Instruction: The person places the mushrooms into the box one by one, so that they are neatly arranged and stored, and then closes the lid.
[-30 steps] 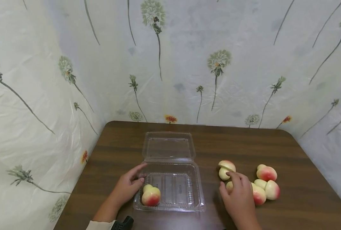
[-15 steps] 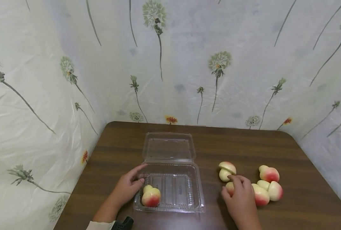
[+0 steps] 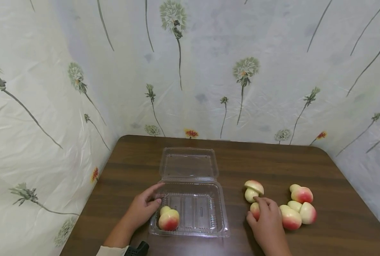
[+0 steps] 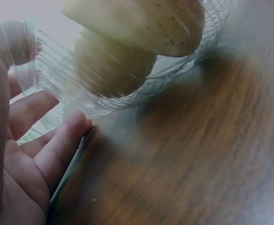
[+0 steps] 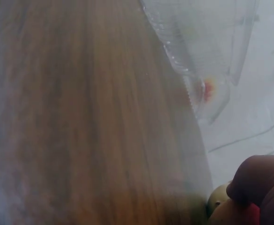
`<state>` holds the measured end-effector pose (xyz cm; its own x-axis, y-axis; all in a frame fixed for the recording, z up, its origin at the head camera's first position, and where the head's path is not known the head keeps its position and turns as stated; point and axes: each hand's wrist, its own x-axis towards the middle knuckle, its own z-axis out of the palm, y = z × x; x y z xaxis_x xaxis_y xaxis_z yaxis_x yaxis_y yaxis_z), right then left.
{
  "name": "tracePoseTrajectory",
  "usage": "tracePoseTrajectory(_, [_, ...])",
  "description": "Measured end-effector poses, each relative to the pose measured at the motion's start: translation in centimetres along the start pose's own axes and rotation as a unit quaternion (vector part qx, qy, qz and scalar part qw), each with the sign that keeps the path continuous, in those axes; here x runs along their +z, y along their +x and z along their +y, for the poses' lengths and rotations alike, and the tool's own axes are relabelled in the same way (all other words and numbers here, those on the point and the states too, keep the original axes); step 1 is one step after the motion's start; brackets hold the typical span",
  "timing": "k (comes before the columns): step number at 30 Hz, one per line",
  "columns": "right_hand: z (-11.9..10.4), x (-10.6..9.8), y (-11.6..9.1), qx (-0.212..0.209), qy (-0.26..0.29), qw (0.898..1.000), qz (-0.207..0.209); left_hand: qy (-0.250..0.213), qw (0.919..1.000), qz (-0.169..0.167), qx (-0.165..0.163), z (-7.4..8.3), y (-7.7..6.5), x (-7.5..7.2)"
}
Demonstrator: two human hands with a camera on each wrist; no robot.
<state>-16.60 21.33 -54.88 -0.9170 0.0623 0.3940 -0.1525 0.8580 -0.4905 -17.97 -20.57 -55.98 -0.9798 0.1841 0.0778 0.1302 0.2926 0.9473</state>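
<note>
My left hand (image 3: 143, 206) holds the left side of an opened clear plastic clamshell box (image 3: 223, 209); in the left wrist view, fingers (image 4: 57, 154) lie against its wall. One cream-and-red toy mushroom (image 3: 169, 220) lies in the box's near left corner, its stalk pointing away. To the right of the box, my right hand (image 3: 268, 222) grips another toy mushroom (image 3: 255, 210) low over the table, partly hidden behind the fingers. A finger curls over this mushroom (image 5: 228, 213) in the right wrist view. Just beyond that hand lies a further toy mushroom (image 3: 253, 188).
Right of my right hand is a cluster of 3 toy mushrooms, the nearest mushroom (image 3: 290, 217) close to the hand. The box's lid (image 3: 190, 163) lies folded back on the brown wooden table (image 3: 138, 153). A dandelion-patterned sheet (image 3: 202, 71) hangs behind.
The mushroom in my right hand has turned, showing more red. The cluster right of that hand has shifted slightly rightward. My left hand stays put on the box.
</note>
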Motion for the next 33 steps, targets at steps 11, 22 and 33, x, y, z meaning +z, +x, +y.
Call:
tracePoseTrajectory(11, [0.04, -0.02, 0.17, 0.028, 0.004, 0.999, -0.022, -0.002, 0.9999, -0.006, 0.01, -0.11, 0.31, -0.15])
tracePoseTrajectory(22, [0.15, 0.2, -0.16, 0.057, 0.02, 0.997, -0.045, 0.002, 1.0, -0.005, 0.004, -0.25, 0.18, -0.02])
tracePoseTrajectory(33, [-0.1, 0.73, -0.06, 0.02, 0.045, 0.998, -0.045, -0.004, 0.9999, -0.007, 0.01, -0.18, 0.07, -0.02])
